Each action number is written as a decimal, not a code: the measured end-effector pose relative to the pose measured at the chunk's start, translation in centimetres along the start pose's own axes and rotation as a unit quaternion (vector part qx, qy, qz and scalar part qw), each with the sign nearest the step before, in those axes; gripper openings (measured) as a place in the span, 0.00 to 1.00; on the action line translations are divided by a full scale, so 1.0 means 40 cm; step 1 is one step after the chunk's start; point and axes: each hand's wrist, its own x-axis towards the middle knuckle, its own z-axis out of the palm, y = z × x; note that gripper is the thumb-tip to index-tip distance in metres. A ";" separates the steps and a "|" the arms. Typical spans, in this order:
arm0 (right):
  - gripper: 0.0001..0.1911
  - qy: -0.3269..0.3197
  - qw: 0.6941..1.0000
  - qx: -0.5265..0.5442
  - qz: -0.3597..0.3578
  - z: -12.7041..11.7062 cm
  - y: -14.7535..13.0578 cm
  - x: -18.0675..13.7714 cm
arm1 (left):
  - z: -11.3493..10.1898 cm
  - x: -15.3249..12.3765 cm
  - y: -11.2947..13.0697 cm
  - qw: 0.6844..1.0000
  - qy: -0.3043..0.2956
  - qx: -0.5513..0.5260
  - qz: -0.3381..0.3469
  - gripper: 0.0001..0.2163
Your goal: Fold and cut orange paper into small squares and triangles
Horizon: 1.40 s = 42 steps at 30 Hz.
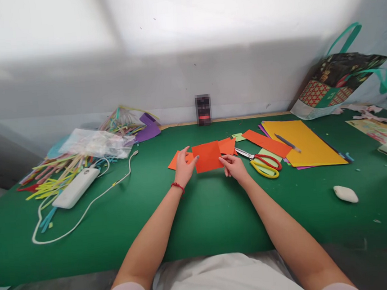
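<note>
An orange paper square (207, 156) is held between my two hands just above the green table (202, 207). My left hand (184, 167), with a red cord at the wrist, pinches its left edge. My right hand (234, 167) pinches its lower right corner. More orange paper pieces (227, 146) lie flat behind the square, one partly hidden by my left hand. Scissors with red and yellow handles (264, 163) lie just right of my right hand.
A yellow sheet (304, 146) with a pencil (288, 143) and an orange strip (266, 142) lies at right. A white power bank (75, 187) with cable, straws and a plastic bag (93, 142) are at left. A white eraser (345, 193) and a patterned bag (337, 80) sit at right.
</note>
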 end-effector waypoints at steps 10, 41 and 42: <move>0.25 -0.011 0.997 0.068 0.023 0.010 -0.006 -0.004 | 0.035 -0.014 -0.010 0.972 -0.142 -0.182 -0.036 0.23; 0.15 -0.085 0.986 0.125 -0.077 0.003 -0.009 -0.024 | 0.039 -0.050 0.047 0.956 -0.228 -0.160 -0.086 0.16; 0.14 -0.091 0.985 0.123 -0.081 0.003 -0.010 -0.027 | 0.039 -0.049 0.048 0.946 -0.247 -0.177 -0.114 0.16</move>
